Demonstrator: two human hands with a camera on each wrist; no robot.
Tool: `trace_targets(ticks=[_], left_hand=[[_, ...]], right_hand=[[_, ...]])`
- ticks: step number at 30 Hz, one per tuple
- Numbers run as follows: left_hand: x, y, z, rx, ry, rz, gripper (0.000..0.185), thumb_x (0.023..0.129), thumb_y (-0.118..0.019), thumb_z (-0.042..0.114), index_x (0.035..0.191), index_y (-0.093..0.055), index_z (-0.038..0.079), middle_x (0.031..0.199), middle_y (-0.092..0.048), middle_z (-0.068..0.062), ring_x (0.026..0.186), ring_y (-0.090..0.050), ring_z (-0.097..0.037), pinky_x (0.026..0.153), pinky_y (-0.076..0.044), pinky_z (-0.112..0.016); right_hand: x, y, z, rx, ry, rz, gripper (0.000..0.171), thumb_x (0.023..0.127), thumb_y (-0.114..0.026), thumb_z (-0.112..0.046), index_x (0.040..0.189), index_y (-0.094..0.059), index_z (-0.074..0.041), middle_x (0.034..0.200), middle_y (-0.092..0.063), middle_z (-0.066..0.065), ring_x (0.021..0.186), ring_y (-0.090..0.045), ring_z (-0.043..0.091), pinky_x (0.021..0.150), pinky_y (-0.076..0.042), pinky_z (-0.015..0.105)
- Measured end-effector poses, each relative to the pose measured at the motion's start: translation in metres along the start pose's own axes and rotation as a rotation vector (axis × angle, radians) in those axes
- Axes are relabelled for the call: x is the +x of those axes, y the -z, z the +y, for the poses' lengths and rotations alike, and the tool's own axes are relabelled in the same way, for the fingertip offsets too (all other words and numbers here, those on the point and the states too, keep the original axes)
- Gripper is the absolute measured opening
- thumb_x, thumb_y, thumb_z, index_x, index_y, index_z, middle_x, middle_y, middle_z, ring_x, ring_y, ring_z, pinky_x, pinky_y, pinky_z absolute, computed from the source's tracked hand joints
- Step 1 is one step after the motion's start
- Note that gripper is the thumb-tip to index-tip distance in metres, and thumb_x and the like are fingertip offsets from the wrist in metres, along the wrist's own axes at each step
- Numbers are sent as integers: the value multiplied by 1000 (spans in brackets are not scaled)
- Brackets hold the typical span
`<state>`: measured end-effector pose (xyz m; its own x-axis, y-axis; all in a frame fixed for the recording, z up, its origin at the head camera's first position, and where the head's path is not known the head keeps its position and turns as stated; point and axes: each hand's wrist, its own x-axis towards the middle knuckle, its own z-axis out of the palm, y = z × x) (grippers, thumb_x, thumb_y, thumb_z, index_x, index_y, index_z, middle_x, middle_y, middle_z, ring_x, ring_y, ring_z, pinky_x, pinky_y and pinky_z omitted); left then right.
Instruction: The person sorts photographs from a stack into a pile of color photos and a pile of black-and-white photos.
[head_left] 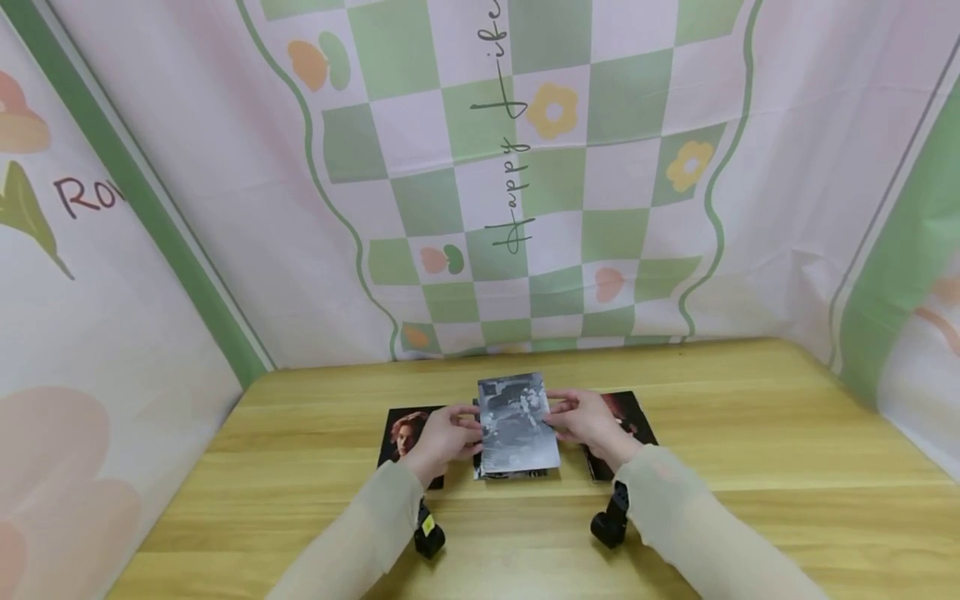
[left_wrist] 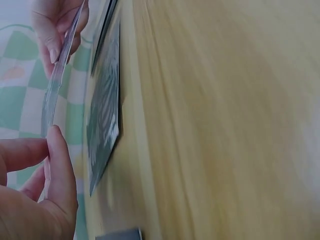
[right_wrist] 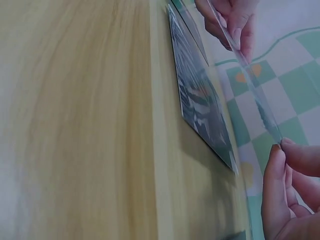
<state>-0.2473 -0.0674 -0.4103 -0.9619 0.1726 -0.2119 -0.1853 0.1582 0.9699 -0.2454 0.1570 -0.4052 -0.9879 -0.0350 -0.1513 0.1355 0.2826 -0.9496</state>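
Observation:
Both hands hold a black-and-white picture card [head_left: 517, 425] by its opposite side edges, raised above the table. My left hand [head_left: 444, 437] pinches one edge between thumb and fingers. At the other edge, my right hand [head_left: 588, 419] pinches it the same way. Edge-on in the wrist views, the card [left_wrist: 55, 90] looks thin and slightly bent. Beneath it, another glossy black-and-white picture card [right_wrist: 197, 95] lies flat on the table, mostly covered in the head view. A dark card with a portrait [head_left: 405, 432] lies by the left hand, partly hidden by it.
Another dark card [head_left: 636, 414] lies on the wooden table [head_left: 517, 550], partly behind the right hand. A patterned cloth [head_left: 555, 183] with green checks hangs along the table's back edge, and more cloth hangs at both sides. Each wrist bears a small black camera.

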Motion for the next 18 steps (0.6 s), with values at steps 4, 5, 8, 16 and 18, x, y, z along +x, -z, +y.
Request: trace_targets(ticks=[4, 5, 8, 16, 18], left_hand=[[0, 7, -2, 26, 6, -5, 39, 89, -57, -5, 128, -54, -1, 93, -57, -10, 75, -61, -15, 68, -59, -26], [0, 8, -2, 33, 8, -9, 39, 90, -57, -5, 128, -53, -1, 95, -57, -11, 76, -61, -15, 69, -59, -26], [-1, 13, -2, 56, 16, -24, 41, 90, -57, -4, 131, -52, -1, 99, -58, -13, 80, -63, -16, 72, -60, -28], [-1, 19, -5, 82, 29, -45, 40, 90, -55, -5, 130, -51, -3, 102, -60, -15, 82, -62, -17, 70, -59, -27], [0, 19, -7, 90, 27, -47, 40, 90, -56, -6, 129, -51, -3, 103, -59, -16, 82, -62, -17, 70, -59, -27]], right_hand=[[1, -8, -1, -11, -7, 4, 46, 88, -62, 1, 133, -51, 2, 96, -60, 11, 74, -59, 13, 62, -56, 27], [1, -9, -1, -16, -6, 9, 46, 87, -63, 1, 132, -51, 2, 96, -60, 11, 74, -60, 13, 61, -56, 27], [2, -15, -2, -40, 6, 13, 46, 87, -64, 2, 131, -52, 4, 95, -61, 13, 72, -60, 14, 59, -56, 27], [2, -23, -1, -22, 7, 12, 45, 85, -62, 8, 129, -51, 9, 87, -58, 12, 67, -58, 14, 55, -56, 27], [3, -24, 0, -29, 7, 9, 44, 85, -62, 8, 128, -50, 10, 87, -58, 13, 67, -59, 14, 55, -56, 28]])
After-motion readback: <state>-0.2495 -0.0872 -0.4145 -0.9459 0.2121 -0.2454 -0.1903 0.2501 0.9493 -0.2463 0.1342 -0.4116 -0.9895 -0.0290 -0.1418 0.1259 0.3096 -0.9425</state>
